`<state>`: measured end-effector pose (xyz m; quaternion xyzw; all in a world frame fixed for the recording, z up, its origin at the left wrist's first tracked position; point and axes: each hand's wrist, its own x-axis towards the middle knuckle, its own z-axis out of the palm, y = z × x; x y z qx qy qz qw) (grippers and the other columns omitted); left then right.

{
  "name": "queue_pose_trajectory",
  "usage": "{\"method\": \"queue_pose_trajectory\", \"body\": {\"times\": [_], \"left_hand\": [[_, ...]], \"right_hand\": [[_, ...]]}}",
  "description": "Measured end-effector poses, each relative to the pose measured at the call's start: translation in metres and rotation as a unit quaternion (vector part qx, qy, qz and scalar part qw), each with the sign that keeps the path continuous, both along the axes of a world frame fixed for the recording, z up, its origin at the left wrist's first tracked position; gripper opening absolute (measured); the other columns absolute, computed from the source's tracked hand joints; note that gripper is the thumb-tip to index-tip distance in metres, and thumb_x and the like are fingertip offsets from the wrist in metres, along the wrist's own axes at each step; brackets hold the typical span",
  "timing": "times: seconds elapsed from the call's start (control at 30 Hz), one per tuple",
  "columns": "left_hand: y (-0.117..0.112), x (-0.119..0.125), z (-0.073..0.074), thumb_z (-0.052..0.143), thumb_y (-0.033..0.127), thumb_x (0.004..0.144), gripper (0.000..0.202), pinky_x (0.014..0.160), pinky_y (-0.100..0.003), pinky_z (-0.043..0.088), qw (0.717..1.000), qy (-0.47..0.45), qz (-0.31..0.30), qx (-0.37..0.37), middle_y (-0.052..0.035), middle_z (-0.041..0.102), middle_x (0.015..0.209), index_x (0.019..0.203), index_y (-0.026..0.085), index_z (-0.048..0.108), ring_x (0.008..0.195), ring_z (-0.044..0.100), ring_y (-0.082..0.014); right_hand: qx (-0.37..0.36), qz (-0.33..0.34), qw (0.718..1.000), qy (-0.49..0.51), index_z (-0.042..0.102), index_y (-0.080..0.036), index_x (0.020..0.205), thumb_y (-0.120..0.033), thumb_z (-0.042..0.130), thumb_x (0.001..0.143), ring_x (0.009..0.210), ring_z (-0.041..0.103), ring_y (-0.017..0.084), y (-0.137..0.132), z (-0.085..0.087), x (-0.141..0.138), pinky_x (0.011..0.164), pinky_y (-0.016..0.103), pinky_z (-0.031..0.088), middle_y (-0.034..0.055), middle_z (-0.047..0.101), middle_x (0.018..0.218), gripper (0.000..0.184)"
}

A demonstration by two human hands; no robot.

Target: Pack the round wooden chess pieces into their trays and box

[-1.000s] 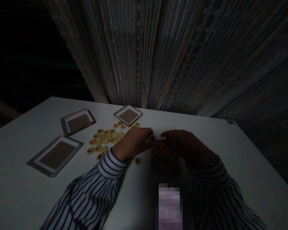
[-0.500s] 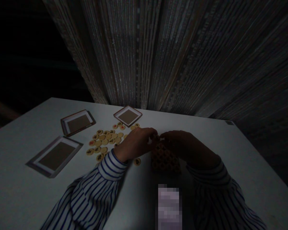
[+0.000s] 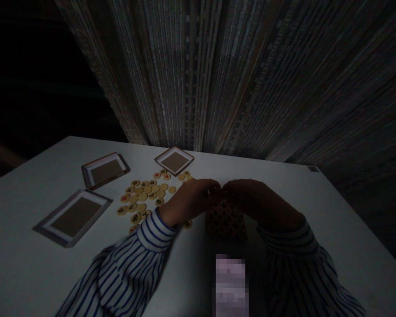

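Observation:
My left hand (image 3: pixel 189 200) and my right hand (image 3: pixel 255 200) meet fingertip to fingertip over the top edge of a dark mesh pouch (image 3: pixel 225 216) filled with round pieces, which rests on the white table (image 3: pixel 26 264). Both hands have their fingers curled and pinched on the pouch's top. Left of my left hand lies a spread of several round yellow game pieces (image 3: pixel 145 196) with dark or red marks. One loose piece (image 3: pixel 188 224) lies under my left wrist. Both sleeves are white with blue stripes.
Three shallow box lids or trays lie on the table: a large one (image 3: pixel 73 216) at the left, another (image 3: pixel 104 170) behind it, a small square one (image 3: pixel 174 160) at the back. A tall wall of stacked boards (image 3: pixel 234 79) rises behind the table. The scene is dim.
My two hands have drawn closer together at the pouch's top, where a small gap showed before. The pouch has shifted slightly left.

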<state>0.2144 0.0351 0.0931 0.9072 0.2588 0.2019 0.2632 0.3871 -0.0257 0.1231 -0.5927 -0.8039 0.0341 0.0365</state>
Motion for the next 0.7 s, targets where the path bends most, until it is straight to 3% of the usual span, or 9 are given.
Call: {"method": "queue_pose_trajectory", "body": {"times": [0.37,0.53,0.7], "left_hand": [[-0.004,0.005,-0.004,0.051,0.022,0.081,0.02,0.058,-0.022,0.04,0.999,-0.032,-0.012,-0.021,-0.0008,0.067,0.08,0.097,0.021,0.061,0.066,0.057,-0.0104],[-0.005,0.008,-0.01,0.055,0.022,0.078,0.021,0.06,-0.022,0.043,0.995,-0.076,0.003,-0.063,-0.001,0.067,0.08,0.098,0.019,0.062,0.067,0.057,-0.0104],[-0.004,0.01,-0.014,0.054,0.022,0.079,0.027,0.071,-0.027,0.047,0.986,-0.109,-0.003,-0.128,-0.0033,0.068,0.093,0.105,0.019,0.06,0.078,0.06,-0.0126]], "right_hand": [[0.012,-0.002,1.0,0.005,0.06,-0.017,0.082,-0.029,0.043,0.086,0.066,0.058,0.013,-0.001,0.0,0.006,0.057,0.023,0.038,0.0034,0.064,0.073,0.022],[0.02,-0.006,1.0,0.009,0.06,-0.017,0.082,-0.031,0.041,0.087,0.065,0.058,0.012,-0.002,-0.001,0.01,0.056,0.022,0.036,0.003,0.064,0.072,0.024],[0.023,-0.004,1.0,0.007,0.06,-0.017,0.082,-0.034,0.04,0.088,0.066,0.058,0.013,-0.003,-0.002,0.013,0.055,0.023,0.035,0.0032,0.064,0.073,0.027]]}}
